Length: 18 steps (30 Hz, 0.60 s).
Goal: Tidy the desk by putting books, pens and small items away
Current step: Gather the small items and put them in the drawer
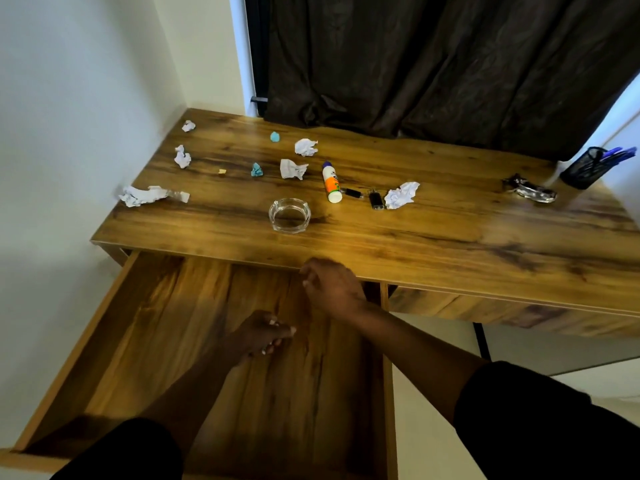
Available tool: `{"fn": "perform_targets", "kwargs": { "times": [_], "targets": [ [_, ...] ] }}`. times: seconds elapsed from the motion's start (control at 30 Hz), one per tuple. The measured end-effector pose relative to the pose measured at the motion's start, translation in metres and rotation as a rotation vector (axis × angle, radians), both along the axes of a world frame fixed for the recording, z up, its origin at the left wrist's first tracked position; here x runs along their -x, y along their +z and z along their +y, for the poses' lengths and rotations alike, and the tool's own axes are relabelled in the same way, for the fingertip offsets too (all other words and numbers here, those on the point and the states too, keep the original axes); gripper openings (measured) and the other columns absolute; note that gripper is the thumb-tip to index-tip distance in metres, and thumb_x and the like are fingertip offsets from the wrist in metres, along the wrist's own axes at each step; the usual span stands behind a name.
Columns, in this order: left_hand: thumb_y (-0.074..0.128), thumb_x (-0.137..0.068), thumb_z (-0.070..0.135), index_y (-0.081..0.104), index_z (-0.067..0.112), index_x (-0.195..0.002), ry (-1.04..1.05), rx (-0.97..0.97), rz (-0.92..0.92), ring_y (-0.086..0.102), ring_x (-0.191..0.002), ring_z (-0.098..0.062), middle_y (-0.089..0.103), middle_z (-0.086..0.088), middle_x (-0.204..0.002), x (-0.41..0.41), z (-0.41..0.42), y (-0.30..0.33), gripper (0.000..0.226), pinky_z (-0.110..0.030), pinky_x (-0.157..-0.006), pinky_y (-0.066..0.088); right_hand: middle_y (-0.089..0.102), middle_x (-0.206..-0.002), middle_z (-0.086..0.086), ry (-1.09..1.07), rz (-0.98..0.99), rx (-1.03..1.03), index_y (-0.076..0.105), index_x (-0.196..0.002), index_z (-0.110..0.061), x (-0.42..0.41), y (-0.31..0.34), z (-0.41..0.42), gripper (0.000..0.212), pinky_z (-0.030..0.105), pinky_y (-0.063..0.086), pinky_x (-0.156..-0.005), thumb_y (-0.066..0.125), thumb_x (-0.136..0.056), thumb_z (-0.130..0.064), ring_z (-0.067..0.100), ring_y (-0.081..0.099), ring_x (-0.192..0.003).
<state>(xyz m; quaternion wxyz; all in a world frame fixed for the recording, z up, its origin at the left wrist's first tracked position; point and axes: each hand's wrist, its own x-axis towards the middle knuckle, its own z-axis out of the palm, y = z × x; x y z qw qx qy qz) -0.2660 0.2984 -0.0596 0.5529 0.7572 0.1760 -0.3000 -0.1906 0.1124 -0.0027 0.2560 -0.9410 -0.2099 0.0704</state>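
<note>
Wood-grain boards fill the view, with the open drawer (145, 341) nearest, pulled well out from under the bench (433, 230). Both hands hang over the drawer. The left hand (263, 332) is low in the middle of it, fingers loosely curled with nothing in them. The right hand (330, 285) is farther in, at the bench's front edge, its fingers bent; whether they hold anything I cannot tell.

On the bench, a clear glass ashtray (290, 215) sits nearest the front edge. Just behind it and to the right lies a glue bottle (330, 183) on its side, then two small black items (367, 196), and a crumpled white paper (401, 195) touching the right one. More white paper balls (293, 168) lie scattered across the left half, with a long torn strip (152, 195) near the left edge. Two small blue scraps (256, 170) lie among them.

Far right, a crumpled foil wrapper (530, 190) lies beside a black mesh pen holder (583, 168) with blue pens (620, 154) standing in it. A dark curtain (433, 57) hangs behind.
</note>
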Motion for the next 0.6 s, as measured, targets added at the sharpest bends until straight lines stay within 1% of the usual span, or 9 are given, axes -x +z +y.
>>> {"fn": "perform_targets", "kwargs": {
  "times": [0.1,0.17,0.23,0.3,0.33,0.4,0.5,0.57,0.6],
  "targets": [
    [0.080,-0.084,0.033,0.064,0.018,-0.073,0.076,0.037,-0.087,0.044,-0.043,-0.009,0.051,-0.005,-0.061,-0.030,-0.001,0.028,0.025,-0.016,-0.042,0.025,0.062,-0.124,0.004,-0.054,-0.006,-0.027,0.057,-0.127,-0.023,-0.034,0.013,0.009,0.038,0.038,0.053,-0.091,0.066,-0.091,-0.030,0.022,0.061,-0.112],
    [0.085,-0.080,0.029,0.069,0.012,-0.079,0.135,0.010,-0.179,0.045,-0.042,-0.008,0.052,-0.003,-0.058,-0.055,0.001,0.047,0.024,-0.016,-0.041,0.027,0.058,-0.131,0.006,-0.072,-0.007,-0.026,0.053,-0.135,-0.023,-0.056,0.016,0.014,0.049,0.041,0.051,-0.098,0.068,-0.089,-0.032,0.025,0.056,-0.121],
    [0.090,-0.073,0.027,0.070,0.008,-0.076,0.160,-0.100,-0.330,0.051,-0.042,-0.004,0.058,0.006,-0.053,-0.084,0.006,0.066,0.028,-0.019,-0.041,0.038,0.053,-0.137,0.008,-0.106,0.032,-0.011,0.046,-0.142,-0.023,-0.076,0.016,0.019,0.062,0.043,0.047,-0.103,0.069,-0.086,-0.034,0.027,0.050,-0.127],
    [0.089,-0.068,0.031,0.072,0.023,-0.071,0.127,-0.292,-0.451,0.063,-0.060,-0.003,0.067,0.014,-0.063,-0.114,0.014,0.078,0.020,-0.028,-0.057,0.050,0.054,-0.135,0.009,-0.135,0.066,-0.016,0.045,-0.142,-0.024,-0.095,0.018,0.025,0.067,0.045,0.049,-0.101,0.070,-0.081,-0.037,0.029,0.051,-0.125],
    [0.087,-0.070,0.032,0.072,0.028,-0.074,0.116,-0.400,-0.477,0.066,-0.072,-0.007,0.069,0.013,-0.073,-0.128,0.018,0.082,0.016,-0.028,-0.066,0.049,0.056,-0.132,0.008,-0.141,0.072,-0.022,0.048,-0.138,-0.025,-0.104,0.018,0.028,0.066,0.045,0.051,-0.097,0.069,-0.077,-0.039,0.030,0.053,-0.121],
    [0.084,-0.074,0.034,0.073,0.028,-0.086,0.150,-0.558,-0.503,0.067,-0.088,-0.016,0.071,0.007,-0.089,-0.153,0.027,0.084,0.018,-0.026,-0.073,0.044,0.056,-0.129,0.008,-0.129,0.082,-0.001,0.049,-0.133,-0.025,-0.121,0.016,0.033,0.068,0.045,0.053,-0.093,0.070,-0.072,-0.044,0.032,0.055,-0.118],
    [0.081,-0.076,0.039,0.073,0.023,-0.107,0.205,-0.692,-0.466,0.069,-0.100,-0.026,0.074,-0.003,-0.107,-0.182,0.038,0.079,0.036,-0.028,-0.075,0.046,0.045,-0.146,0.011,-0.075,0.103,0.059,0.036,-0.149,-0.018,-0.141,0.009,0.040,0.092,0.046,0.048,-0.102,0.078,-0.072,-0.048,0.033,0.046,-0.131],
    [0.080,-0.077,0.039,0.072,0.019,-0.110,0.208,-0.705,-0.407,0.069,-0.099,-0.028,0.073,-0.005,-0.107,-0.194,0.042,0.077,0.040,-0.029,-0.075,0.049,0.038,-0.152,0.012,-0.056,0.097,0.077,0.029,-0.154,-0.016,-0.153,0.004,0.044,0.103,0.046,0.044,-0.107,0.081,-0.071,-0.049,0.034,0.040,-0.137],
    [0.079,-0.077,0.039,0.072,0.018,-0.106,0.210,-0.701,-0.385,0.069,-0.093,-0.026,0.074,-0.006,-0.103,-0.197,0.043,0.075,0.036,-0.029,-0.073,0.050,0.034,-0.156,0.012,-0.040,0.104,0.089,0.025,-0.156,-0.015,-0.158,0.003,0.045,0.108,0.046,0.042,-0.110,0.082,-0.071,-0.049,0.034,0.036,-0.140]
  ]
}}
